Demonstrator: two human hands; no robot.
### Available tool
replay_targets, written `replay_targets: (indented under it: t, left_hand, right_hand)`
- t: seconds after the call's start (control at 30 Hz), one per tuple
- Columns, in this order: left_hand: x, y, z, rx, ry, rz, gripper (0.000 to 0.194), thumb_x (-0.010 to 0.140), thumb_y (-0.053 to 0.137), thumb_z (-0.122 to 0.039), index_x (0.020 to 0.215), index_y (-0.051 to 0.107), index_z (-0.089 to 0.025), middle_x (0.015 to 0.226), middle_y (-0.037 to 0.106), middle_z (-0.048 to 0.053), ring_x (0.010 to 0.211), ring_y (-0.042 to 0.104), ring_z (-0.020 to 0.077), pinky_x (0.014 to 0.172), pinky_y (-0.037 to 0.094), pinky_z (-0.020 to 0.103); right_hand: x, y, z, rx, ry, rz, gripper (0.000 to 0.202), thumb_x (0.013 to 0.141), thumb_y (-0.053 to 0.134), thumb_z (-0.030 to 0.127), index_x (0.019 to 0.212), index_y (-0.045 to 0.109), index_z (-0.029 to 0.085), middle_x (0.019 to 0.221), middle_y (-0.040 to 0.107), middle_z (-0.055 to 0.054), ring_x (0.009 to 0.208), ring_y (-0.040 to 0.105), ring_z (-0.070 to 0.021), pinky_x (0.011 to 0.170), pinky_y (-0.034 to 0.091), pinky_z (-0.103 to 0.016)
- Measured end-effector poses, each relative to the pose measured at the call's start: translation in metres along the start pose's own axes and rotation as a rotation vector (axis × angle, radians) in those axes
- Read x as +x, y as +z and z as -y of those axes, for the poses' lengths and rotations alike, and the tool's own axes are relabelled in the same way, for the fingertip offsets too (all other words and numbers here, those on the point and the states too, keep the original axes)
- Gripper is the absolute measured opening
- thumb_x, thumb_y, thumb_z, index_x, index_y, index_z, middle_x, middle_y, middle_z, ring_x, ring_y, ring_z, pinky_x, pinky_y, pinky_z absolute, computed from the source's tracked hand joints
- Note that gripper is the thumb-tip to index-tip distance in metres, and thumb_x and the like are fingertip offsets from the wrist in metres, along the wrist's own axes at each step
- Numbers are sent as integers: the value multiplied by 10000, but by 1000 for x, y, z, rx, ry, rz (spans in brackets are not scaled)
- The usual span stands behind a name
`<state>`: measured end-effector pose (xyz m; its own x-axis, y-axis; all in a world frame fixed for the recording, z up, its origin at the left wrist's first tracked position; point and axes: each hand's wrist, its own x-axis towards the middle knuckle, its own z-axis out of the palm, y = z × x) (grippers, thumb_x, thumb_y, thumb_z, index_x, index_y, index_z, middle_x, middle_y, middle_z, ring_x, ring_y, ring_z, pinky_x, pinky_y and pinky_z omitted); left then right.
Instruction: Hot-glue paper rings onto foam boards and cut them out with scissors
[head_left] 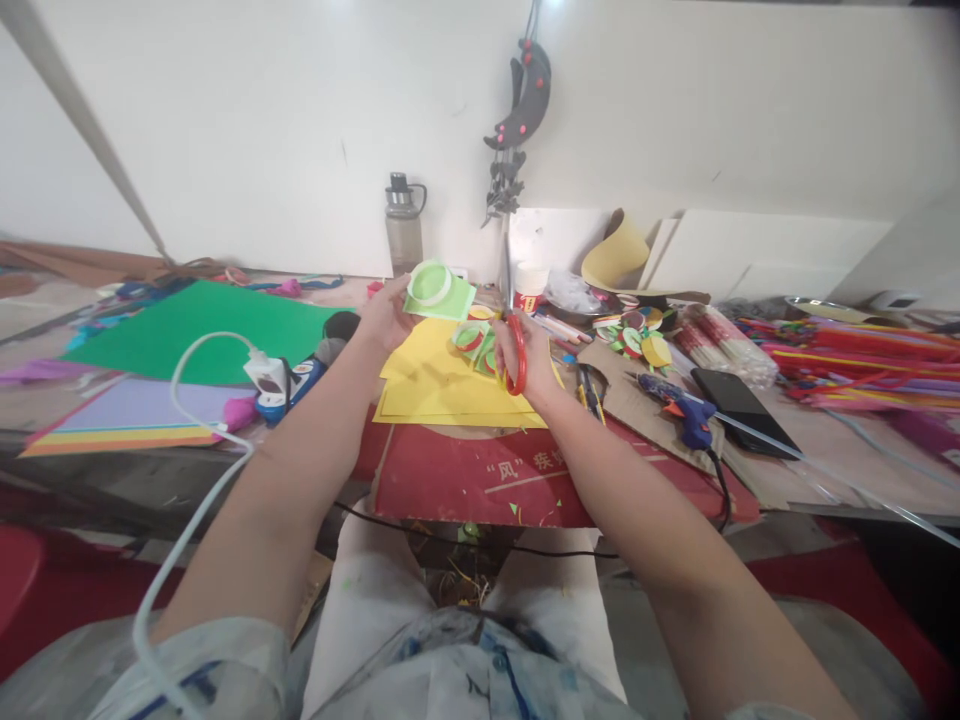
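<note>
My left hand pinches the left edge of a light green paper square, with a pale ring on it. Red-handled scissors are in my right hand, blades pointing up and away, right of the green square. Beneath both hands lie yellow paper sheets on a red board. Small green pieces with red rings rest on the yellow sheets beside my right hand.
A bottle and a paper cup stand behind. On the right are a glue gun, a black phone and cutters. Green paper and a power strip with a white cable lie left.
</note>
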<state>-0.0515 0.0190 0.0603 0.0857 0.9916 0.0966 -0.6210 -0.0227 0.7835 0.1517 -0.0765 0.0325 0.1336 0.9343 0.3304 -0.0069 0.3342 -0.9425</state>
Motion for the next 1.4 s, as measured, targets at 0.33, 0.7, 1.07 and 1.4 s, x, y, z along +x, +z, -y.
replay_targets:
  t: [0.33,0.7,1.07,1.4]
  left_hand:
    - [-19,21,10,11,-18,131,26,986,695,-187,989,715,-173,919,831,20,800,777,140,816,626,247]
    - [-29,27,16,36,-4,144,113,959,766,-225,1061,741,-182,974,836,1,817,773,120,780,625,221]
    - [-43,31,32,69,-54,256,391,879,841,-315,1251,748,-238,1303,824,81,1366,714,263,1159,577,388]
    - [-47,41,42,25,15,215,356,952,795,-226,1303,740,-233,1273,837,69,1330,740,253,1159,582,373]
  right_hand:
    - [11,-1,-6,118,-188,-196,392,831,758,544,945,485,287,661,525,97,449,469,-100,391,410,-256]
    - [6,-2,3,108,-154,-144,595,706,893,586,1028,496,281,750,564,97,594,526,-98,551,474,-231]
    - [1,2,7,149,-124,-212,468,790,774,538,1011,438,298,817,549,54,697,595,-142,646,521,-265]
    - [-7,11,8,182,-68,-176,560,763,866,576,1041,466,299,749,558,91,571,574,-119,584,532,-271]
